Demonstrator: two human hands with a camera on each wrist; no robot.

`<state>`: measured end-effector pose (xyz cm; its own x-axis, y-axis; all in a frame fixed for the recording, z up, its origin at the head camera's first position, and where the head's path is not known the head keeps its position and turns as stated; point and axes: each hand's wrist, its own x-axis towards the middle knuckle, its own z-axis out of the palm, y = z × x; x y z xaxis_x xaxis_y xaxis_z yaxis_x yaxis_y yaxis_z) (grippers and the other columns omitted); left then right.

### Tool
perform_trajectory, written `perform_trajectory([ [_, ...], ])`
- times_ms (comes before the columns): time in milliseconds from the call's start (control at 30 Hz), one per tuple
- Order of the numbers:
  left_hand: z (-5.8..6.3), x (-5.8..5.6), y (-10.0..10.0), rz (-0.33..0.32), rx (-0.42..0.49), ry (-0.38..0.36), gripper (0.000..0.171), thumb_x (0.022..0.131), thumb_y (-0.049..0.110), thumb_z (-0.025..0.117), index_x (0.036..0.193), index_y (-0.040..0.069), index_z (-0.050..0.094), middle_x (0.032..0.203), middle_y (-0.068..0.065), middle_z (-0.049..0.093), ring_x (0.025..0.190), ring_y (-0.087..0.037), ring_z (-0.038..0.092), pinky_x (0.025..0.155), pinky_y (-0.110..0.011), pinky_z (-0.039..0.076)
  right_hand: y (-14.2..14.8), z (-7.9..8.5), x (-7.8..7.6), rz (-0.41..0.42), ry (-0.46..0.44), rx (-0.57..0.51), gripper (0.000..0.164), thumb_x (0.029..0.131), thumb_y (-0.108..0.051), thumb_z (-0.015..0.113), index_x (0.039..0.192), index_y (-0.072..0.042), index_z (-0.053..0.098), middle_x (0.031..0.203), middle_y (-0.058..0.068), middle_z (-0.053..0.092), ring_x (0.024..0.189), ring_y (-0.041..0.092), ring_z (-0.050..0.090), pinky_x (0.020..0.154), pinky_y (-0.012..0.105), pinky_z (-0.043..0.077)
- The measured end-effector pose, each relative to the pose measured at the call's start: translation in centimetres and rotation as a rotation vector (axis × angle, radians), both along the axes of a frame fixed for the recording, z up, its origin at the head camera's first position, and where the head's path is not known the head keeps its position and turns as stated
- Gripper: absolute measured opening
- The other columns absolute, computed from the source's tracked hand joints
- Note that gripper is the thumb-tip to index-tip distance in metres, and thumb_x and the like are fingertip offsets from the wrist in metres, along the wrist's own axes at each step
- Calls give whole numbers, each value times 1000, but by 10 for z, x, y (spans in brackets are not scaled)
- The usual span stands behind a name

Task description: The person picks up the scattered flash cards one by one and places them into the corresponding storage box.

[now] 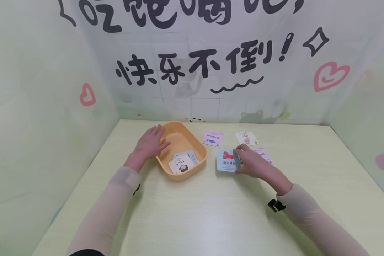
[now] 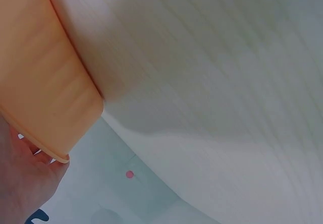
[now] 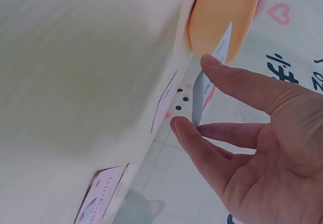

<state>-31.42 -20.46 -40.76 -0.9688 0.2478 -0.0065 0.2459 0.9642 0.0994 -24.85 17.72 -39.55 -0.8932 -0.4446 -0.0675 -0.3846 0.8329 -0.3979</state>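
My right hand [image 1: 252, 161] pinches the edge of a blue apple flashcard [image 1: 225, 161] between thumb and fingers. In the right wrist view the flashcard [image 3: 214, 75] is tilted and raised off the table. My left hand [image 1: 149, 143] rests at the left rim of an orange plastic bin [image 1: 196, 144], its fingers stretched along the far-left corner and its thumb over the inside. In the left wrist view the hand [image 2: 30, 178] shows at the bin's rim. Inside the bin lie a white face card [image 1: 180, 163] and a blue card [image 1: 192, 155] partly under it.
A pink dolphin card [image 1: 213, 138] lies on the table right of the bin. Farther right is a white ear card [image 1: 246, 138]. A pink card [image 1: 264, 155] is partly hidden behind my right hand. A printed curtain wall [image 1: 188, 106] borders the back of the pale table [image 1: 192, 213].
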Motion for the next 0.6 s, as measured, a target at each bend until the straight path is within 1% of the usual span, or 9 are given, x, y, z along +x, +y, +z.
perform_trajectory([
  [200,-2,-1,-1,1,-5,0,74,103,50,43,157,4,24,165,-22,16,152,-41,18,130,-50,17,-4,9,-2,12,38,-10,75,77,-11,85,139,11,48,140,27,45,100,31,68,87,39,63],
  [300,-2,-1,-1,1,-13,4,74,102,51,43,157,4,24,166,-22,16,152,-41,19,130,-50,17,-6,13,-3,34,54,-13,74,77,-10,85,138,11,48,139,27,45,99,31,69,87,38,64],
  [600,-2,0,-1,15,-6,-3,75,102,51,46,157,5,25,166,-21,16,152,-40,19,130,-51,18,-16,26,-6,69,86,7,75,79,-13,85,140,10,48,138,24,47,101,30,67,90,40,62],
])
